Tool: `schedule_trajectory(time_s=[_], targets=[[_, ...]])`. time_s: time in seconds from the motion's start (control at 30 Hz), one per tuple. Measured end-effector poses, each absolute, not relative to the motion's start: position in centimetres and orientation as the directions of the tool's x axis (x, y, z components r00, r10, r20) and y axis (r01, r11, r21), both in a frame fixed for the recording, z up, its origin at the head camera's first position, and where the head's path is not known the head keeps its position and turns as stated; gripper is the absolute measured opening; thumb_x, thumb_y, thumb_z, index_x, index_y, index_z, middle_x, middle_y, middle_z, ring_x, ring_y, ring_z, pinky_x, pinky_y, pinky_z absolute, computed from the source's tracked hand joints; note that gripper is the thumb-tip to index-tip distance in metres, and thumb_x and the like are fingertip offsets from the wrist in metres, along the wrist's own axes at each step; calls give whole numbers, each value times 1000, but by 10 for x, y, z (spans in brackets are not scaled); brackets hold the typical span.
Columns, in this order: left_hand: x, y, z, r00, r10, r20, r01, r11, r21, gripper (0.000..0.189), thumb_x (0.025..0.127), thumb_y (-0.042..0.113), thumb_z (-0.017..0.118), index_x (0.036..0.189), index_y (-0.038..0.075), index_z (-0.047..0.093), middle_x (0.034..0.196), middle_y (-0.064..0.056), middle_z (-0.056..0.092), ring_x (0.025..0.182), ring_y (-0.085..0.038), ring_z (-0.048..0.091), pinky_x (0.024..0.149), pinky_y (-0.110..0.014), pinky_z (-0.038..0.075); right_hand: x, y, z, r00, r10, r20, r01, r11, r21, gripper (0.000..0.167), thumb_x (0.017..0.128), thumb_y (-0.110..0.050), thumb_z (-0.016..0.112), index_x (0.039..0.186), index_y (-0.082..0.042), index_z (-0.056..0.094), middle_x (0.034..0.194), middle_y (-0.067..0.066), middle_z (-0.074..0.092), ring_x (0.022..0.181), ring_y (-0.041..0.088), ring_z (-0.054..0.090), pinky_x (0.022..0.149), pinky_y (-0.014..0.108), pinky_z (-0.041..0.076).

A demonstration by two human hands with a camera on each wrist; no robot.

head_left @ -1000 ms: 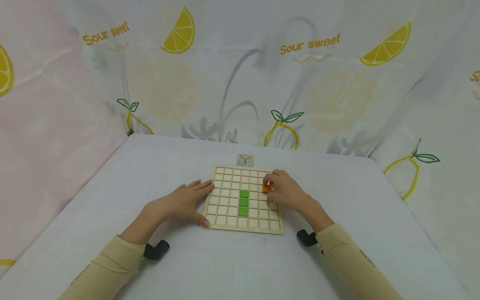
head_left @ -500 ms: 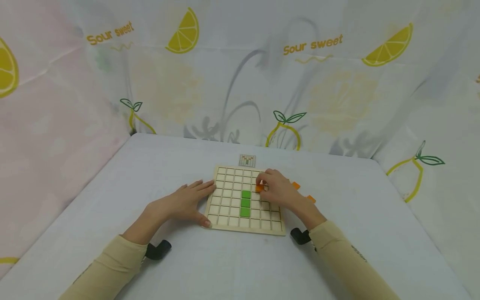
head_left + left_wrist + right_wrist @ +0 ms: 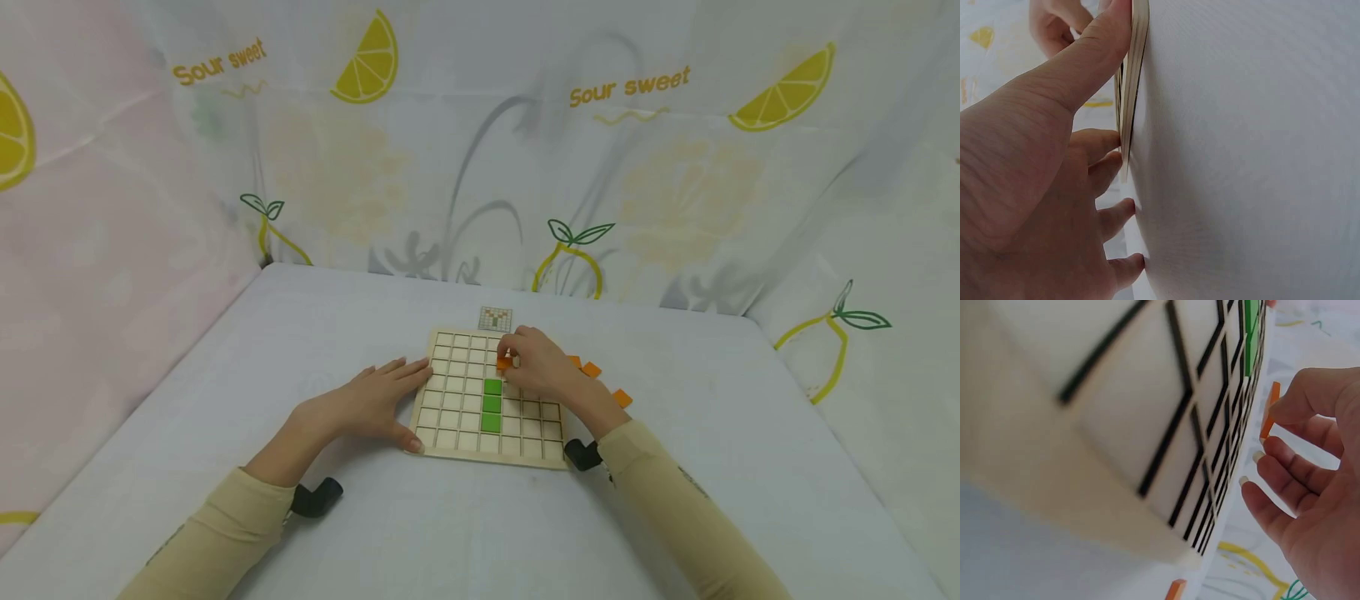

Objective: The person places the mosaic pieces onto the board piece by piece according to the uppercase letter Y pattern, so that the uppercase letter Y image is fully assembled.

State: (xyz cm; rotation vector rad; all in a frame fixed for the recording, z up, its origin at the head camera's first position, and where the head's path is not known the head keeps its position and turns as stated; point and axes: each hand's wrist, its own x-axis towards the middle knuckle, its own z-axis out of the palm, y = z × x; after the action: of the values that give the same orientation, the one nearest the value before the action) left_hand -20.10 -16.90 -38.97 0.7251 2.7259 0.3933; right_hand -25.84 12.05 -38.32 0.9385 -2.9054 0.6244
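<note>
Orange tile (image 3: 504,363), tilted, is over the gridded board (image 3: 487,457), just beyond the green tiles (image 3: 491,404), toward the worktop's (image 3: 480,533) far edge; I have it pinched in the right hand's (image 3: 542,364) fingers. The left hand's (image 3: 371,404) fingers lie spread along the board's left edge. I should level the tile over one cell before releasing. Compared with a second ago, it is farther left, and loose orange tiles (image 3: 622,398) show more fully.

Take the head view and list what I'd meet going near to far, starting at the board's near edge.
Board's near edge, nearest green tile, middle green tile, farthest green tile, orange tile pinched in the right grip, printed grid card, lemon-print backdrop.
</note>
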Motion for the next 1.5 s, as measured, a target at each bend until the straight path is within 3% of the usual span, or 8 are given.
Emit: schedule_trajectory(time_s=[0.47,0.8,1.07,1.5], targets=[[-200,-171,-387,-826,520,-215,430,830,356,117,69,68,77,159,15,25,168,-4,19,154,-39,15,118,-68,17,-272,88,-376,-828,-561,7,-525,769,-365,25,89,-9,61,113,-13,66,112,9,61,101,23,56,84,37,50],[-199,-171,-385,-829,513,-222,422,835,354,116,70,68,77,159,17,25,168,-2,19,155,-37,14,119,-67,16,-276,72,-378,-808,-587,46,-563,747,-354,23,89,-4,57,108,-10,68,98,7,60,84,20,49,74,33,45],[-198,-171,-385,-826,519,-218,425,829,362,115,71,66,78,159,15,25,167,-4,20,154,-39,16,118,-68,17,-275,69,-379,-823,-567,30,-540,766,-349,19,89,-7,63,106,-12,69,101,6,60,93,21,55,82,36,50],[-199,-171,-388,-828,514,-224,420,833,361,117,69,69,77,160,18,23,168,0,18,155,-36,14,120,-66,16,-276,68,-382,-807,-590,21,-572,772,-279,20,87,-5,66,105,-13,66,96,3,59,83,18,52,73,31,48]])
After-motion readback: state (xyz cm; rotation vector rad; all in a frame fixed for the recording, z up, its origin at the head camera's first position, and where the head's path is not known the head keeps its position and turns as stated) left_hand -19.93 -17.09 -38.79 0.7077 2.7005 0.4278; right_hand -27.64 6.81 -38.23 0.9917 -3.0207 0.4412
